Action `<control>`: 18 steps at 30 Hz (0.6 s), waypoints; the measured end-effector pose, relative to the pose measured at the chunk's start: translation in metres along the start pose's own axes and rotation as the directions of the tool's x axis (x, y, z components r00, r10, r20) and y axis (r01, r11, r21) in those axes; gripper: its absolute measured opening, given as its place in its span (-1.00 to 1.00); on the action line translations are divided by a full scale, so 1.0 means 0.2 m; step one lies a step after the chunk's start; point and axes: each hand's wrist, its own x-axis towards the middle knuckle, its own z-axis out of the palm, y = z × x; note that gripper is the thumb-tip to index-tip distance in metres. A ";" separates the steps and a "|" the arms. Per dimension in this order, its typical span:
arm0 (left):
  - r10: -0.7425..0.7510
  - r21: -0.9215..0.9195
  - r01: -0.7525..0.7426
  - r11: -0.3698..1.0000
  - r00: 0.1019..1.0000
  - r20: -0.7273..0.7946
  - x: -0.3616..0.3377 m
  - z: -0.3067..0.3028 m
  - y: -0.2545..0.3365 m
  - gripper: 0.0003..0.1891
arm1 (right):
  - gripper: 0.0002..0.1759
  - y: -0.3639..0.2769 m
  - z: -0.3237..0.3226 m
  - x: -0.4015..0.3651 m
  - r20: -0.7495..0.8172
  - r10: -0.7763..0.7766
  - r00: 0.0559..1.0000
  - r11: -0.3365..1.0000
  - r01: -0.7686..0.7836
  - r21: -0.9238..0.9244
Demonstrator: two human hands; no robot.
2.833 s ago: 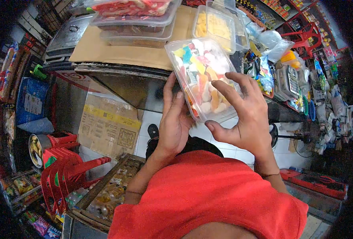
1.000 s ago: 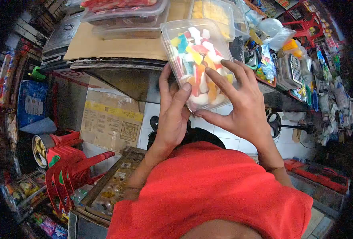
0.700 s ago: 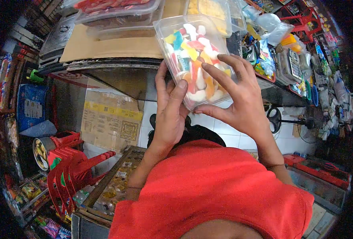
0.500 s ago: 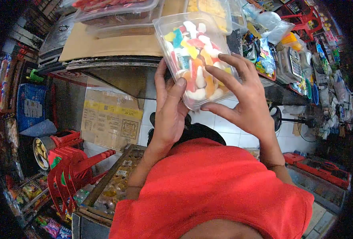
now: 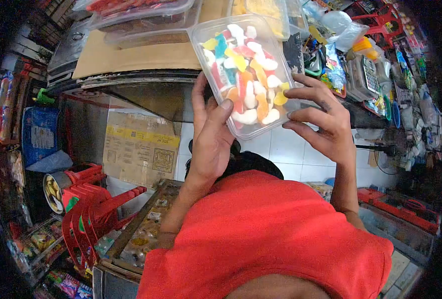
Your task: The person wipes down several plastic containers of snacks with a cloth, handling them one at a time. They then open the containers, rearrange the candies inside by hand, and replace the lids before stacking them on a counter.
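Note:
A clear plastic container (image 5: 204, 26) of gummy candies (image 5: 260, 97) is held tilted above my lap. The candies are white, red, orange, yellow and teal. My left hand (image 5: 212, 142) grips the container's left side, its thumb over the near left edge and the other fingers partly hidden behind. On the right side, my right hand (image 5: 325, 117) has its fingers bent, with thumb and fingertips pinched at the container's lower right edge. Whether a lid covers the candies I cannot make out.
Beyond the container, a counter with cardboard (image 5: 136, 57) bears tubs of red (image 5: 141, 7) and yellow food (image 5: 261, 15). A calculator (image 5: 369, 74) and packets crowd the right. Red plastic chairs (image 5: 89, 209) and a flattened carton (image 5: 141, 147) are at left.
My right hand has moved from over the container's front to its right edge, and its spread fingers have drawn together there. My left hand keeps its grip.

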 end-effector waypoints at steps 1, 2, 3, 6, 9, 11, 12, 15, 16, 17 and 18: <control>0.000 0.000 0.000 1.000 1.000 0.000 0.00 0.00 0.00 -0.36 | -0.79 0.01 0.00 0.00 0.009 -0.021 1.000 1.000 0.021 0.008; -0.009 -0.010 0.009 1.000 1.000 0.003 0.00 0.00 0.00 -0.36 | -0.79 0.01 0.00 0.00 0.009 -0.021 1.000 1.000 0.021 0.008; -0.018 -0.020 0.018 1.000 1.000 0.006 0.00 0.00 0.00 -0.36 | -0.79 0.01 0.00 0.00 0.005 -0.015 1.000 1.000 0.015 0.011; -0.028 -0.019 0.028 0.999 1.000 -0.006 0.00 -0.01 0.00 -0.37 | -0.79 0.00 0.01 0.00 -0.008 0.012 1.000 1.000 -0.012 0.015; -0.002 -0.024 0.002 1.000 1.000 0.011 0.01 -0.01 -0.01 -0.38 | -0.78 -0.02 0.01 0.00 -0.013 0.030 0.999 1.000 -0.030 -0.006; -0.011 -0.026 0.011 1.000 1.000 0.008 0.01 -0.01 0.00 -0.38 | -0.77 -0.03 0.01 0.00 -0.006 0.030 1.000 0.999 -0.030 -0.027; -0.021 -0.027 0.021 0.999 1.000 0.005 0.00 -0.02 0.00 -0.38 | -0.77 -0.03 0.01 0.00 0.004 0.027 1.000 0.999 -0.027 -0.035; -0.027 -0.016 0.027 1.000 1.000 -0.007 0.00 -0.02 -0.01 -0.37 | -0.77 -0.03 -0.01 0.01 0.029 0.017 0.999 0.999 -0.016 -0.043; -0.026 -0.017 0.026 1.000 1.000 -0.009 0.00 -0.02 -0.01 -0.37 | -0.77 -0.03 -0.01 0.01 0.040 0.009 0.999 0.999 -0.007 -0.043; -0.021 -0.004 0.021 1.000 1.000 -0.007 0.00 -0.01 -0.01 -0.36 | -0.77 -0.02 -0.02 0.01 0.042 0.008 0.999 0.999 -0.006 -0.042; -0.016 0.010 0.016 1.000 1.000 -0.005 0.00 -0.01 -0.01 -0.35 | -0.78 -0.01 -0.03 0.01 0.056 -0.010 0.998 0.999 0.012 -0.048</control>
